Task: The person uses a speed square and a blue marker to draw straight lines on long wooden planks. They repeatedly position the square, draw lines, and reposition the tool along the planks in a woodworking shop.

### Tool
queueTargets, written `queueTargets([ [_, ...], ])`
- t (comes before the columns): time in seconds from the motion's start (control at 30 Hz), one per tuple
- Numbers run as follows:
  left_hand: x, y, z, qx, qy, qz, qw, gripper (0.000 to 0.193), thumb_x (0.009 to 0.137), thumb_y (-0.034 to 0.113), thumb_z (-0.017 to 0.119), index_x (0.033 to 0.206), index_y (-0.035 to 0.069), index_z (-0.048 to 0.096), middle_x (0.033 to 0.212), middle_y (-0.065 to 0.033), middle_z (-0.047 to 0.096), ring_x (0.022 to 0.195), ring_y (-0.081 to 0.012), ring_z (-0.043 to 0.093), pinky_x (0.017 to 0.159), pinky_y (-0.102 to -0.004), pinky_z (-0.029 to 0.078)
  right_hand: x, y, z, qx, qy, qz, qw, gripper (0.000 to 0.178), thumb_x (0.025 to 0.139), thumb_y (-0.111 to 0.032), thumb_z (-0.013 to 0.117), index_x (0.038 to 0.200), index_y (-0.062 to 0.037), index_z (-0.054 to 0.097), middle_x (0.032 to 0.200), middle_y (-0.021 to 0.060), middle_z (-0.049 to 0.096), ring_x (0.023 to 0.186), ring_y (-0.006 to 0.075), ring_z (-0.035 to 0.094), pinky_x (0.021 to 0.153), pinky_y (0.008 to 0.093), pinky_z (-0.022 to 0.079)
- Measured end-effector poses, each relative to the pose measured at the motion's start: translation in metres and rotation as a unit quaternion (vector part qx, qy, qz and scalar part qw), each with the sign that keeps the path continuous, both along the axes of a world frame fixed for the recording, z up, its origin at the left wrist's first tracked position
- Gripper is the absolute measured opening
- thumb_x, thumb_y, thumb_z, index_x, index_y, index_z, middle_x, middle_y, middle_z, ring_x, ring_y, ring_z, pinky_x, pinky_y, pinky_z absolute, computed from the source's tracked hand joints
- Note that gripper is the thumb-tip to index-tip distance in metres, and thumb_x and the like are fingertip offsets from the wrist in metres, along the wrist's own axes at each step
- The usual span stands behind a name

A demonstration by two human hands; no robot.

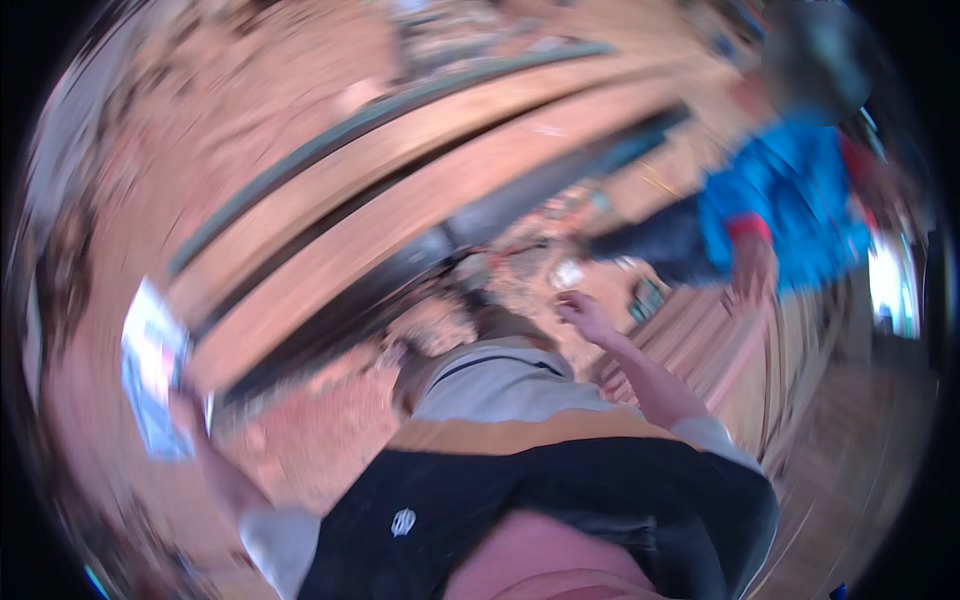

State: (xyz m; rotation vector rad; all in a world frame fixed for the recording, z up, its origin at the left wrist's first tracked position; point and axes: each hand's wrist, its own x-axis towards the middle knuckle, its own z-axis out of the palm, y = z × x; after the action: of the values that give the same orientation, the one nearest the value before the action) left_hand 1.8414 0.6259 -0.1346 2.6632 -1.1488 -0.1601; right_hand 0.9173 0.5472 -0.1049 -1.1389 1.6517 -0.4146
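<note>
Motion blurs the whole view. At the far left my left hand (186, 403) is closed on the edge of a flat, bright white and pale-blue sheet (152, 375), which hangs beside long wooden boards. Its printed side, if any, is smeared. My right hand (587, 316) is held out in front of my body, to the right of centre, its fingers curled together. Whether anything lies inside those fingers is hidden. Just beyond it a small white object (567, 273) shows near the ground, apart from the hand as far as I can see.
Long planks (430, 200) cross diagonally in front of me, with a dark beam (335, 310) along their near side. At the right a co-worker in a blue top (790, 210) stands close. More stacked boards (720, 360) lie below that person. Reddish soil (310, 430) surrounds the planks.
</note>
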Motion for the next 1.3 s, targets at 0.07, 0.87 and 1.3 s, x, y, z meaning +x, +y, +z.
queueTargets([
  [0.07,0.012,-0.003,-0.004,0.085,-0.034,-0.012,0.996,0.055,0.102,0.055,0.065,0.119,0.003,0.068,0.115,-0.0255,0.077,0.103,-0.0469,0.073,0.088,-0.0568,0.056,-0.004,0.028,0.005,0.025,0.065,0.052,0.996,0.048,0.104,-0.032,0.071,0.143,-0.0050,0.066,0.118,0.0168,0.079,0.100,0.0225,0.077,0.092,0.0379,0.061],
  [0.87,-0.521,-0.256,0.144,-0.030,-0.010,-0.489,0.871,0.114,0.075,0.035,0.095,0.166,0.001,0.036,0.162,-0.0304,0.047,0.149,-0.0500,0.046,0.122,-0.0605,0.039,-0.094,0.088,-0.075,0.055,0.051,-0.143,0.987,0.048,0.103,-0.035,0.069,0.138,-0.0029,0.070,0.114,0.0161,0.081,0.092,0.0217,0.080,0.085,0.0379,0.063],
  [1.3,-0.514,-0.257,0.104,-0.106,-0.035,-0.451,0.886,0.083,0.076,0.049,0.090,0.148,0.020,0.059,0.144,-0.0126,0.063,0.137,-0.0343,0.057,0.110,-0.0535,0.047,0.036,-0.059,-0.011,-0.311,-0.076,0.068,0.945,0.026,0.109,-0.015,0.067,0.129,0.0008,0.069,0.120,0.0114,0.071,0.107,0.0220,0.068,0.098,0.0360,0.054],
])
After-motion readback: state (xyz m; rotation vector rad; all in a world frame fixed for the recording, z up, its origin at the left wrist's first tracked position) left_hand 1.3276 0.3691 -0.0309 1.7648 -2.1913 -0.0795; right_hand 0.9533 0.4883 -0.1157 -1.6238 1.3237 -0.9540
